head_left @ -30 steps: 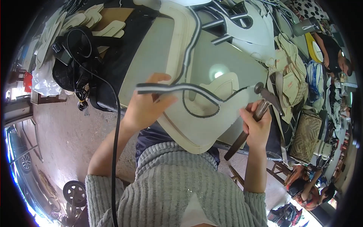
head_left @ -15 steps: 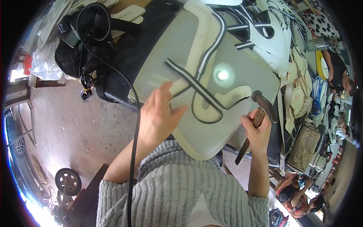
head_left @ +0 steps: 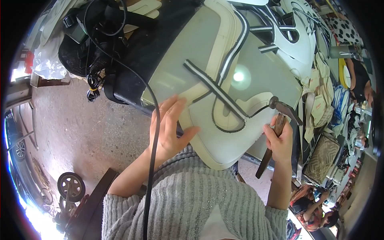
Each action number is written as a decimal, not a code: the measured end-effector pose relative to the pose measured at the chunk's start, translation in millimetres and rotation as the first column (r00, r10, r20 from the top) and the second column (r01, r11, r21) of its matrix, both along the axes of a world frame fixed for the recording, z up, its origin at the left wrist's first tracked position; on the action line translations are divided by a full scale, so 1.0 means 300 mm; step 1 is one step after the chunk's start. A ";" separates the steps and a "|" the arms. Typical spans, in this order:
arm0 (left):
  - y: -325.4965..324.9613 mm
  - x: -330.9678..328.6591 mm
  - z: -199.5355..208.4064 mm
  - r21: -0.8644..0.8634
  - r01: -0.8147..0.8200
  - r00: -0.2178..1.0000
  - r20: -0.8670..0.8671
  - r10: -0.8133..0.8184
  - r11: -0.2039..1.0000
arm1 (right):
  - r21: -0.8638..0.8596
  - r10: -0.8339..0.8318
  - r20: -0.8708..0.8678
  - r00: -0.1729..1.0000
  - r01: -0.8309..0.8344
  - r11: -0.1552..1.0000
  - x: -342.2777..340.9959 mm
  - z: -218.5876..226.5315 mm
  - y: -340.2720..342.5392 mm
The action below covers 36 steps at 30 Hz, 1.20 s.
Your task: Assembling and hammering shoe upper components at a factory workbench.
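My right hand [head_left: 279, 138] is wrapped round the wooden handle of a hammer [head_left: 287, 110], its metal head pointing up and away from me. Under both hands lies a pale, curved flat panel [head_left: 214, 146] with cream edging, hanging partly over the near side of the work surface. A black-and-white trim strip [head_left: 208, 85] crosses the panel diagonally, and another dark edging follows its inner curve. My left hand [head_left: 170, 130] has its fingers stretched out at the panel's left edge, thumb apart, holding nothing.
A black cable [head_left: 154, 120] hangs across my left forearm. At the far left sits a black bag [head_left: 74, 58]. More white panels with striped trim [head_left: 290, 48] are piled at the far right, beside stacked cream pieces [head_left: 318, 104]. Another person [head_left: 314, 210] sits at the lower right.
My left hand's fingers have come down and in against the panel's left edge. My right hand still grips the hammer. The whole view has shifted slightly.
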<state>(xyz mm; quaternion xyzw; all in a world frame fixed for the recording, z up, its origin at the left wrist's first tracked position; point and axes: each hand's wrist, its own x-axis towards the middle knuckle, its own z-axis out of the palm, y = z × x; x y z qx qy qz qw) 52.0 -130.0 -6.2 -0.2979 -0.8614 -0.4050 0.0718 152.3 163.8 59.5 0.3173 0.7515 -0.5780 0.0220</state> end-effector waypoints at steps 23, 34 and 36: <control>-0.005 0.002 -0.015 -0.018 0.077 0.990 -0.116 -0.079 0.997 | 0.010 0.064 -0.018 0.998 -0.064 0.998 -0.010 -0.024 -0.025; 0.047 0.006 0.023 -0.035 -0.036 0.996 -0.089 0.032 0.999 | -0.048 0.016 -0.018 1.000 -0.017 0.999 -0.007 -0.026 -0.036; 0.064 0.011 0.024 -0.051 -0.076 0.994 -0.084 0.072 0.996 | -0.042 -0.004 -0.012 1.000 0.003 0.999 -0.008 -0.019 -0.042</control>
